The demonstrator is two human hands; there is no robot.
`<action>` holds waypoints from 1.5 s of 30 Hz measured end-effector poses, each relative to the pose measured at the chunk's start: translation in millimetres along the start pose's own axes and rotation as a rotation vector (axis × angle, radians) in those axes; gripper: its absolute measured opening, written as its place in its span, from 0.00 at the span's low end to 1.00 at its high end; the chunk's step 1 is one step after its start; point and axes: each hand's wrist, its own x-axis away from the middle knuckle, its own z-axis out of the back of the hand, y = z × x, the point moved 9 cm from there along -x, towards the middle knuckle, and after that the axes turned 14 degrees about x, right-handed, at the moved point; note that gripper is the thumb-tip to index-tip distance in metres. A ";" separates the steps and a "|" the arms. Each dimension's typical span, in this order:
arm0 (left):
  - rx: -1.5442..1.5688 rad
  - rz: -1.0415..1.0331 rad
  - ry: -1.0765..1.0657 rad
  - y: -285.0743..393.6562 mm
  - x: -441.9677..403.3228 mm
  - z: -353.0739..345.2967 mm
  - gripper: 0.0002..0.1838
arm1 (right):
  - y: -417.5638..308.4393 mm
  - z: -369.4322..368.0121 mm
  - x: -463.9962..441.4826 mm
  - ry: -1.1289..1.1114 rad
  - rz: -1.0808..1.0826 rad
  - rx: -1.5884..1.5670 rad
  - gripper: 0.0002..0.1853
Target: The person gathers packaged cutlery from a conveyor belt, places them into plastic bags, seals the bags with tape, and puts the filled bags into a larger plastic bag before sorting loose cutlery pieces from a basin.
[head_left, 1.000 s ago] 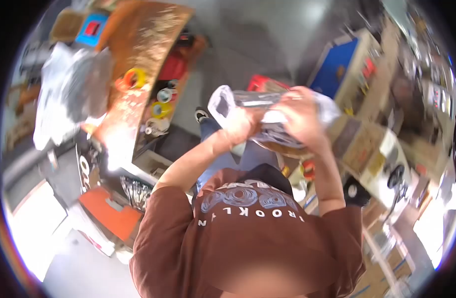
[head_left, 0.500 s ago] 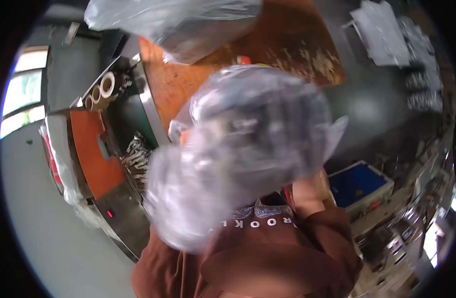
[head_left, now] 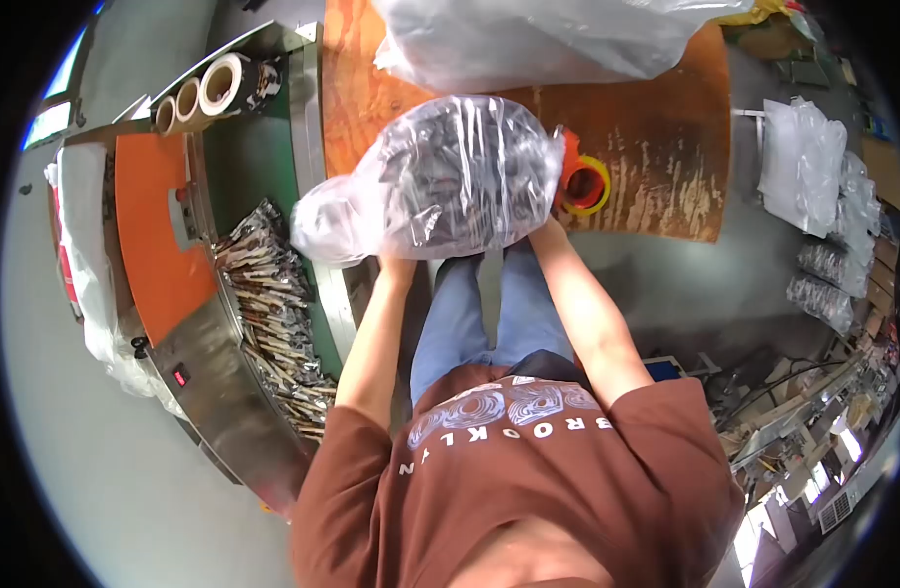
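Bag [head_left: 469,171], already filled, lies between my left hand [head_left: 399,261] and right hand [head_left: 547,232], beside the yellow roll [head_left: 605,176]; sealed or not, I can't tell, nor how my hidden fingers sit.

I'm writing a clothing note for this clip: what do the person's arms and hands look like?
Loose, short brown sleeves leave the forearms bare, with no watch or bracelet showing. The left hand and right hand are mostly hidden; no glove shows on what is visible.
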 end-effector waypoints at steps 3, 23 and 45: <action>-0.196 -0.023 0.046 98.5 -39.3 75.8 0.14 | -29.0 46.6 16.0 0.125 0.100 0.276 0.20; 0.584 0.606 0.241 170.6 -38.4 32.9 0.11 | -325.7 157.3 83.3 -0.330 -0.029 0.343 0.21; 1.470 0.931 0.181 124.0 -9.9 -93.6 0.13 | -223.2 -90.0 62.8 -0.784 -0.093 1.168 0.22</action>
